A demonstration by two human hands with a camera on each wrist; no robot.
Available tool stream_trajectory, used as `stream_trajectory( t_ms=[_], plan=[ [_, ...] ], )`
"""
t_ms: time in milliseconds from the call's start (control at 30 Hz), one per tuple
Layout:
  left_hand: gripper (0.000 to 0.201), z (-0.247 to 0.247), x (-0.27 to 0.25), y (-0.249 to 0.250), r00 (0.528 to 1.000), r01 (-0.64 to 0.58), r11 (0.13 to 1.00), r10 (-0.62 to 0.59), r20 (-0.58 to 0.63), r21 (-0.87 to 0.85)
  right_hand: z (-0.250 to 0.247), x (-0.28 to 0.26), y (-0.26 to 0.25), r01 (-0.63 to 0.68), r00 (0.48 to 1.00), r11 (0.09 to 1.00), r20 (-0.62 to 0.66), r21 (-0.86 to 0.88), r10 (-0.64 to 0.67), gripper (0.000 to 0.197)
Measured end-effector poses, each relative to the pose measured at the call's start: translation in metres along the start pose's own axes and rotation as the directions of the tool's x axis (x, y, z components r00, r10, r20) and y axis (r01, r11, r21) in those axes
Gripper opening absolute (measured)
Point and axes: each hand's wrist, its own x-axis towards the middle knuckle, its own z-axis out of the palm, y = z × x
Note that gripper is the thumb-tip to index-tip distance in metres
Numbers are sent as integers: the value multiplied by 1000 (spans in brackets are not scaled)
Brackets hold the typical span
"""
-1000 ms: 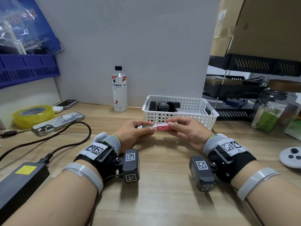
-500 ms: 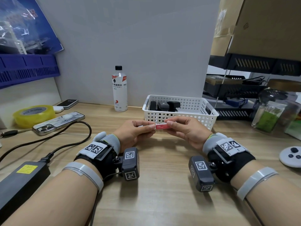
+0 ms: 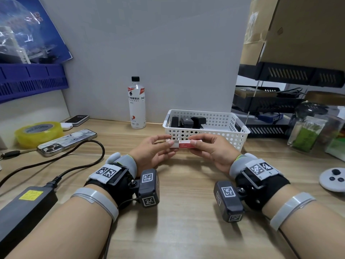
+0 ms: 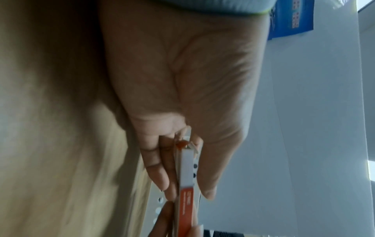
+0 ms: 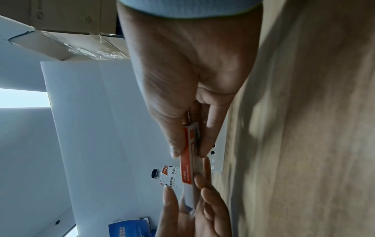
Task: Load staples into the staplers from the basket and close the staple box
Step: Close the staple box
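A small red and white staple box (image 3: 183,144) is held above the desk, just in front of the white basket (image 3: 240,128). My left hand (image 3: 169,143) pinches its white inner tray end between thumb and fingers. My right hand (image 3: 194,142) pinches the red sleeve end. In the left wrist view the staple box (image 4: 186,176) lies edge-on between thumb and fingers. The right wrist view shows the staple box (image 5: 187,165) the same way, with the left hand (image 5: 202,208) below it. Black staplers (image 3: 188,122) lie in the basket's left half.
A water bottle (image 3: 136,103) stands behind and left of the basket. A phone (image 3: 67,142), a tape roll (image 3: 38,133), a black cable (image 3: 78,161) and a power brick (image 3: 24,210) occupy the left side. Jars (image 3: 309,128) and a white controller (image 3: 334,179) sit at the right.
The white tray sticks out of the red sleeve less than one second ago. My left fingers have moved right, toward the right hand. The box stays in front of the basket.
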Motion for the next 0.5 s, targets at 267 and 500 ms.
stream_trajectory(
  t_ms=[267, 500],
  plan=[
    [41, -5, -1, -1, 998, -62, 994, 63, -4, 85, -3, 1, 1, 15, 1000, 999, -9, 43, -14, 28],
    [42, -1, -3, -2, 998, -68, 991, 69, 1, 116, -2, 0, 0, 25, 1000, 999, 10, 37, -26, 23]
  ],
)
